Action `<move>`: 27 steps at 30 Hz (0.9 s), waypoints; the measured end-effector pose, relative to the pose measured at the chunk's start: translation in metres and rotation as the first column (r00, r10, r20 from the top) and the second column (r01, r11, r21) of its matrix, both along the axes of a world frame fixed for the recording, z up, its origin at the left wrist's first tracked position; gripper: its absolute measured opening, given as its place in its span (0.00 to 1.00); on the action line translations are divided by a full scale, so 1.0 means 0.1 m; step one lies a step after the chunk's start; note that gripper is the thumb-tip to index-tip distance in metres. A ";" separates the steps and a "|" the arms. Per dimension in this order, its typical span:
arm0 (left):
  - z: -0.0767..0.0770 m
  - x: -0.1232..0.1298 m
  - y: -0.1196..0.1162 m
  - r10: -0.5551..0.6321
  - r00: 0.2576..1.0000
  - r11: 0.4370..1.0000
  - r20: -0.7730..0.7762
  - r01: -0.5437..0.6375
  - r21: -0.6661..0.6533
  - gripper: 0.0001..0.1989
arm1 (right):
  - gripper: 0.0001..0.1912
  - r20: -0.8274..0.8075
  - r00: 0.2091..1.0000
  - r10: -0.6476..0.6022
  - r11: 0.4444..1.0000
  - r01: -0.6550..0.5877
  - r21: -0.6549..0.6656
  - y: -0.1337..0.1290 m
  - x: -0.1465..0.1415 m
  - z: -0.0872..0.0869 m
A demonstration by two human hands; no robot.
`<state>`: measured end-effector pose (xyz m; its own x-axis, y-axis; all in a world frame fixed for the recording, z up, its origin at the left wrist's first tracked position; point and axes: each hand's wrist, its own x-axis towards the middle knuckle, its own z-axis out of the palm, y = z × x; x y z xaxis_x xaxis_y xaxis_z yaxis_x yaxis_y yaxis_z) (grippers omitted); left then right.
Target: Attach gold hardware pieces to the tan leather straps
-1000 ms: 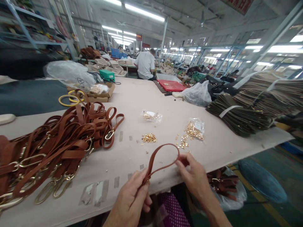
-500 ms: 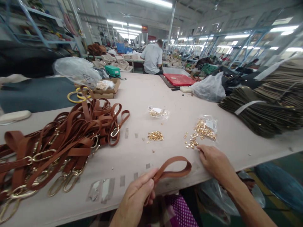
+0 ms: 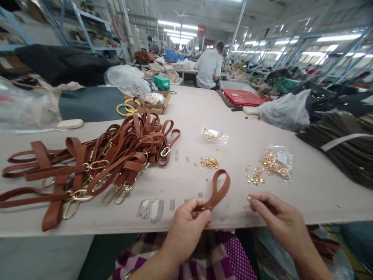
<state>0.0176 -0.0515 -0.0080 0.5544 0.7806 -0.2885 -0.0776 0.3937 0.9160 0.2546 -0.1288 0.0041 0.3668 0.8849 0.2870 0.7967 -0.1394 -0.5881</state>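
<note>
My left hand [image 3: 190, 223] pinches a brown leather strap [image 3: 220, 190] near the table's front edge. The strap's looped end stands up beyond the fingers, and a small metal spot shows beside the thumb. To the right, my right hand [image 3: 276, 216] holds a tiny shiny rivet cap [image 3: 249, 198] between thumb and fingertips, just apart from the strap. Past that hand lie loose gold rivet caps [image 3: 258, 175] beside an opened clear bag [image 3: 282, 157] of them. A small heap of gold rivet posts [image 3: 210, 162] sits beyond the strap loop.
Many brown straps with gold clasps [image 3: 122, 155] are piled at left. Another small bag of gold parts [image 3: 214, 135] lies mid-table. Dark stacked pieces [image 3: 344, 144] stand at right; a box [image 3: 155, 103] and red folder [image 3: 243, 97] lie farther back. A person [image 3: 208, 68] sits beyond.
My right hand has drawn back from the loose rivet caps with one between its fingertips. The strap loop in my left hand has turned more upright. The view has shifted left.
</note>
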 end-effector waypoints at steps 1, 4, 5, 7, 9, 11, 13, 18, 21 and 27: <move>0.00 0.00 0.00 0.004 1.000 1.000 -0.005 -0.004 0.014 0.09 | 0.11 -0.064 0.995 0.074 0.997 -0.073 0.026 -0.02 -0.22 0.01; 0.02 0.00 -0.01 -0.002 1.000 0.998 -0.012 0.003 0.063 0.08 | 0.07 -0.157 0.951 0.267 0.962 -0.254 0.100 0.00 -0.74 -0.03; 0.03 0.00 -0.01 -0.003 1.000 0.997 -0.011 0.004 0.081 0.08 | 0.07 -0.171 0.939 0.298 0.952 -0.279 0.127 0.02 -0.85 -0.05; 0.04 -0.01 -0.03 0.006 1.000 0.993 -0.022 -0.004 0.121 0.07 | 0.06 -0.183 0.933 0.311 0.944 -0.281 0.174 0.06 -0.98 -0.10; 0.03 -0.01 -0.05 0.031 0.998 0.985 -0.052 -0.021 0.172 0.06 | 0.06 -0.175 0.939 0.295 0.943 -0.258 0.208 0.07 -1.01 -0.15; 0.02 -0.01 -0.07 0.055 0.994 0.971 -0.092 -0.032 0.237 0.05 | 0.06 -0.150 0.946 0.288 0.942 -0.251 0.225 0.07 -1.01 -0.18; 0.01 -0.01 -0.09 0.072 0.990 0.955 -0.125 -0.032 0.294 0.06 | 0.07 -0.116 0.949 0.293 0.937 -0.260 0.235 0.05 -1.01 -0.20; 0.04 -0.01 -0.12 0.082 0.979 0.916 -0.187 0.000 0.400 0.08 | 0.08 -0.052 0.961 0.273 0.928 -0.249 0.276 0.03 -1.02 -0.19; 0.07 -0.03 -0.14 0.083 0.976 0.888 -0.199 0.018 0.459 0.11 | 0.09 -0.028 0.963 0.267 0.922 -0.247 0.296 0.01 -1.03 -0.17; 0.10 -0.03 -0.20 0.088 0.974 0.817 -0.208 0.048 0.574 0.13 | 0.01 -0.358 0.929 0.097 0.953 0.017 0.303 -0.06 -1.13 -0.28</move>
